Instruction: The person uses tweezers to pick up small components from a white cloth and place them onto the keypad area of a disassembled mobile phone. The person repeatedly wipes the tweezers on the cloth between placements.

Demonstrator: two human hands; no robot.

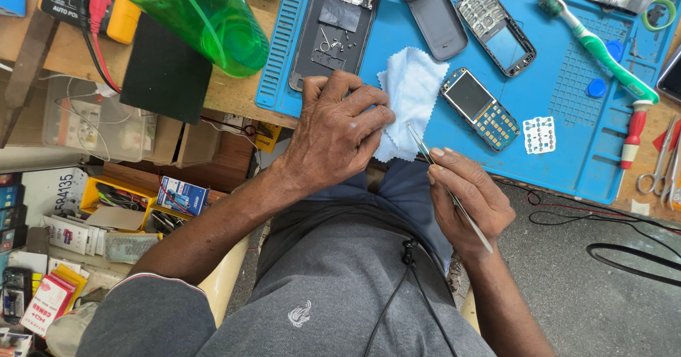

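My left hand [337,126] is curled down over the near edge of the blue work mat [560,144], its fingers pressing on the pale blue cloth [411,91] (whether something small sits under them I cannot tell). My right hand [468,197] has its grip pinched around a pair of thin metal tweezers [425,151], whose tips reach up to the cloth's lower edge, just beside my left fingertips. Just right of the cloth lies a small phone with keypad [482,108], face up. Beyond my left hand sits an opened dark phone back [333,34] with loose screws on it. Farther right of my tweezers grip lie a white key pad sheet [539,135], a green toothbrush [599,48] and a red-handled screwdriver [633,133] at the mat's edge. A green plastic bottle [202,13] lies on the wooden table [237,91] up left.
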